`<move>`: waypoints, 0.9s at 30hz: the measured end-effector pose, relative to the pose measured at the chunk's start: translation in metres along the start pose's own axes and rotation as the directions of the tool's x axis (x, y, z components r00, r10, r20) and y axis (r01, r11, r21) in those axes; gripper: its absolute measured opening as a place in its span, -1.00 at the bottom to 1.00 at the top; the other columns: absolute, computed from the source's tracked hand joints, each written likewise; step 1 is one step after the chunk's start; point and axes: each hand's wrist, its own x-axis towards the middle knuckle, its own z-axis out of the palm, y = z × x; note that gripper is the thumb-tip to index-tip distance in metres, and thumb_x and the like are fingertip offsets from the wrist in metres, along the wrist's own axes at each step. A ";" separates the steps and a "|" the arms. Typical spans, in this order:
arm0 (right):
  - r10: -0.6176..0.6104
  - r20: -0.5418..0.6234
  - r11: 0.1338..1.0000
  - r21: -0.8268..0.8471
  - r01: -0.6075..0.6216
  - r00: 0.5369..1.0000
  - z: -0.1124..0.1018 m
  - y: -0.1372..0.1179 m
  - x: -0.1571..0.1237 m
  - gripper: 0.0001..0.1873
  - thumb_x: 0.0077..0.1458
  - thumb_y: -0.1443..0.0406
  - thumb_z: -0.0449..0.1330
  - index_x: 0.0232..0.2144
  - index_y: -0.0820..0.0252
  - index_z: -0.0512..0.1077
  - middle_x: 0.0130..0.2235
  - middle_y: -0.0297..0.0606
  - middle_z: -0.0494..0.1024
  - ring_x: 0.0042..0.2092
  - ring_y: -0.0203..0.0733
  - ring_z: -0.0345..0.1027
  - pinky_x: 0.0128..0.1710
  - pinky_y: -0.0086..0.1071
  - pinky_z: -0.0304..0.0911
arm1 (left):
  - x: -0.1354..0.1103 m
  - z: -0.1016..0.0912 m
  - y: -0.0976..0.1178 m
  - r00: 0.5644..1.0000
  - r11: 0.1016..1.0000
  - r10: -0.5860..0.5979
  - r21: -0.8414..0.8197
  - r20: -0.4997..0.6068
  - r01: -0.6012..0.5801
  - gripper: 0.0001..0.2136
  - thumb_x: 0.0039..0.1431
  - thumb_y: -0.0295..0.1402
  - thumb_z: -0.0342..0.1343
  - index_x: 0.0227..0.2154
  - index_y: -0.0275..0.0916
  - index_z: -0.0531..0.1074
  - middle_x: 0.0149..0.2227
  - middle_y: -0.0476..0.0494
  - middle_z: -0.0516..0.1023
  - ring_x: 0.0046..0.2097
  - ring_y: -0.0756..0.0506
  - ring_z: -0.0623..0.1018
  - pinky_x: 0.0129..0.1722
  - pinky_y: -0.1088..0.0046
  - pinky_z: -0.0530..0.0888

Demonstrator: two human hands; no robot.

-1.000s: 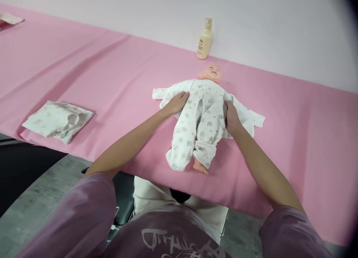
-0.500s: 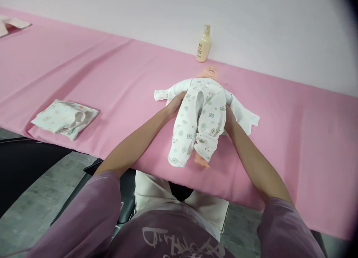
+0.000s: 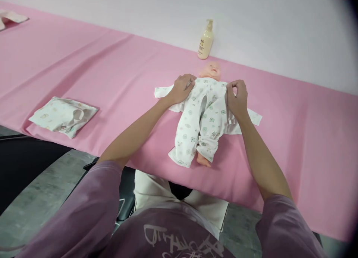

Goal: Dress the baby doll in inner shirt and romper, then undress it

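A baby doll [image 3: 211,71] lies on its back with its head toward the wall. Over its body and legs are white printed baby pants [image 3: 191,116] with a slit at the crotch, pulled up to the chest. One bare foot [image 3: 203,160] sticks out of a bunched leg cuff; the other leg end lies flat, its foot hidden. A white baby shirt [image 3: 254,117] is under the pants, its sleeves spread sideways. My left hand [image 3: 182,89] pinches the waistband at its left corner. At the opposite corner, my right hand [image 3: 238,97] grips the waistband between thumb and fingers.
A cream pump bottle [image 3: 206,43] stands by the wall beyond the doll's head. Folded printed baby clothing [image 3: 60,116] lies left on the pink table cover [image 3: 134,71]. Another pink cloth [image 3: 12,17] is at the far left. The table's front edge runs just before my lap.
Both my hands have moved up from the sides of the pants to the waistband corners. The pants' top edge now lies flat across the doll's chest, and the empty-looking leg end has shifted.
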 end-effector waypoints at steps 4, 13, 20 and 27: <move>0.048 -0.004 0.998 -0.030 -0.049 0.999 0.005 0.027 0.017 -0.66 0.52 -0.05 0.20 -0.18 0.03 0.42 0.00 -0.10 0.56 0.15 0.06 0.45 0.40 0.06 0.31 | 0.021 0.005 -0.024 0.999 0.998 -0.006 0.057 0.043 0.003 -0.74 0.64 -0.07 0.08 -0.13 -0.09 0.51 0.13 -0.35 0.67 0.24 -0.37 0.63 0.46 -0.06 0.38; 0.442 0.184 0.886 0.062 -0.459 0.878 0.012 0.051 0.045 -0.68 0.40 0.14 0.31 -0.40 0.06 0.38 -0.35 -0.33 0.38 -0.19 -0.07 0.32 0.03 -0.11 0.43 | 0.045 0.020 -0.046 0.996 0.993 -0.085 0.083 0.028 0.082 -0.78 0.62 -0.21 0.07 -0.21 -0.10 0.49 -0.09 -0.25 0.65 0.04 -0.33 0.62 0.45 -0.10 0.36; 0.102 -0.159 0.972 -0.193 -0.133 0.982 0.013 0.020 0.008 -0.85 0.50 0.13 0.20 -0.05 0.04 0.47 0.07 -0.04 0.54 0.23 0.17 0.38 0.42 0.23 0.25 | 0.019 0.020 -0.025 0.986 0.986 -0.112 0.111 -0.122 0.126 -0.69 0.54 0.06 0.24 -0.09 -0.09 0.51 0.13 -0.41 0.56 0.30 -0.52 0.46 0.43 -0.25 0.30; -0.259 0.231 0.925 -0.220 0.309 0.938 -0.030 -0.119 -0.131 -0.79 0.57 0.12 0.15 0.08 0.00 0.51 0.16 -0.01 0.62 0.27 0.28 0.45 0.40 0.19 0.24 | -0.074 -0.004 0.051 0.941 0.957 -0.207 0.146 -0.267 0.252 -0.72 0.54 -0.02 0.26 0.04 -0.09 0.48 0.16 -0.41 0.55 0.30 -0.52 0.48 0.38 -0.22 0.37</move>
